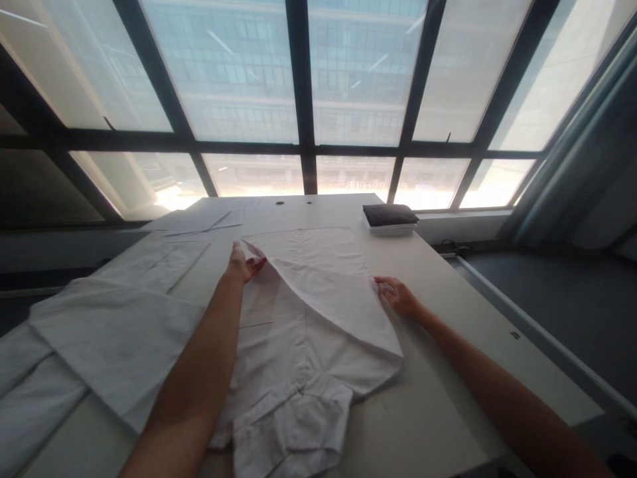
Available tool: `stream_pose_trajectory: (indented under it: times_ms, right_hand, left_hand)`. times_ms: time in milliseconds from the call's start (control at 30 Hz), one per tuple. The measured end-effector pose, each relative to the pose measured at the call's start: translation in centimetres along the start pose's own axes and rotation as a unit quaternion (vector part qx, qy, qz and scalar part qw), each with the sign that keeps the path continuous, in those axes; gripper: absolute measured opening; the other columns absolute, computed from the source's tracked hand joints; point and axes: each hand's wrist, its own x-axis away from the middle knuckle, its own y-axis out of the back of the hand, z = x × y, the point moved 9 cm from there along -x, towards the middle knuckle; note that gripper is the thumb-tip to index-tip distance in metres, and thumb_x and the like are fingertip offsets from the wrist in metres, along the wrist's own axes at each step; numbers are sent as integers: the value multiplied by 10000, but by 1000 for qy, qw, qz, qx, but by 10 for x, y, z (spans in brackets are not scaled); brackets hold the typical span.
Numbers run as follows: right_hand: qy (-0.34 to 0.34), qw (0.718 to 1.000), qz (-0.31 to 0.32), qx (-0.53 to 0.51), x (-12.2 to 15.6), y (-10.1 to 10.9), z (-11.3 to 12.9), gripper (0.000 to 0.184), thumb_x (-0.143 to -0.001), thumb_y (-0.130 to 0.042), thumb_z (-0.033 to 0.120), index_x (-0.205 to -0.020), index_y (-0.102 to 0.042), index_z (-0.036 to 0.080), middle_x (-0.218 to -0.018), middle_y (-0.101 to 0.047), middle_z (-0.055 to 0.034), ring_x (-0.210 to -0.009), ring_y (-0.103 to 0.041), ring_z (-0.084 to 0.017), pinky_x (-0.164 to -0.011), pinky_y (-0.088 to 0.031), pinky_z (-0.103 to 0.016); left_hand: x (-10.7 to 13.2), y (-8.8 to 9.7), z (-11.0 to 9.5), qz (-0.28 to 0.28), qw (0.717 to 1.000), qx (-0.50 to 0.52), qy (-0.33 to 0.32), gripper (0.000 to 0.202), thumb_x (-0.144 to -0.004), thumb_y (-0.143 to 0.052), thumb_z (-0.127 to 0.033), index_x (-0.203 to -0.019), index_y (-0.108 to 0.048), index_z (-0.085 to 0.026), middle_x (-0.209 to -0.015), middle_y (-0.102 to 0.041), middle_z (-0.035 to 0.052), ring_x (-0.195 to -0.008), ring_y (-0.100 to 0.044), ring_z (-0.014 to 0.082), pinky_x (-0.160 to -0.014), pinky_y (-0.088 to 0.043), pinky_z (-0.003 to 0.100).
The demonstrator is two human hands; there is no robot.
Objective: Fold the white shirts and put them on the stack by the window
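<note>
A white button-front shirt (318,292) lies on the table in front of me, its collar end toward me. Part of its fabric is lifted and lies in a diagonal fold across the body. At the shirt's far left corner, my left hand (245,264) grips the raised edge, thumb above the cloth and fingers under it. Along the right side, my right hand (395,295) pinches the shirt's edge between thumb and fingertips. A pocket shows beneath the lifted flap, near my left forearm.
More white garments (119,318) lie spread on the left of the white table (428,272). Papers (199,219) rest at the far left. A folded stack with a dark piece on top (389,216) sits at the far right. Windows and a grey curtain (572,126) stand behind.
</note>
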Motion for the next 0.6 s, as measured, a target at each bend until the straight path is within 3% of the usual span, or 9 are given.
stream_pose_trajectory:
  times_ms: [100, 200, 333, 433, 600]
  right_hand:
    - [-6, 1000, 1, -7, -2, -1, -3, 378, -876, -555, 289, -1212, -697, 188, -1260, -696, -123, -1205, -617, -280, -1087, -440, -469]
    - [-7, 1000, 5, -4, -2, -2, -4, 372, -868, -561, 287, -1204, -697, 205, -1249, -698, -115, -1201, -616, -286, -1076, -450, -471]
    - [-6, 1000, 6, 3, 0, -3, -5, 372, -868, -556, 284, -1206, -693, 211, -1248, -692, -116, -1203, -610, -290, -1063, -462, -472]
    - [-4, 1000, 4, 8, 0, -4, -6, 376, -872, -554, 290, -1211, -690, 200, -1244, -690, -121, -1194, -612, -289, -1055, -468, -461]
    - [12, 1000, 3, 26, 1, -4, -3, 373, -875, -550, 283, -1212, -686, 197, -1228, -695, -122, -1171, -619, -280, -1064, -451, -453]
  left_hand:
    - [2, 1, -11, -45, 986, -141, -74, 609, -877, -674, -534, -1339, -438, -215, -1054, -590, 84, -747, -660, 189, -689, -587, 351]
    - [3, -2, -15, -44, 967, -219, -125, 666, -736, -834, -239, -1294, -472, -190, -984, -632, 60, -735, -654, 188, -703, -576, 380]
    - [3, 2, -18, -56, 962, -201, -174, 496, -689, -714, 22, -1132, -575, -154, -939, -646, 39, -723, -639, 147, -703, -568, 327]
    - [2, -2, -23, -48, 965, -175, -190, 406, -708, -650, 42, -1066, -603, -143, -929, -656, 34, -720, -645, 128, -727, -570, 306]
    - [7, -24, -33, 56, 970, -66, -225, 326, -742, -599, 9, -1036, -591, -131, -919, -686, 25, -796, -667, 131, -824, -559, 298]
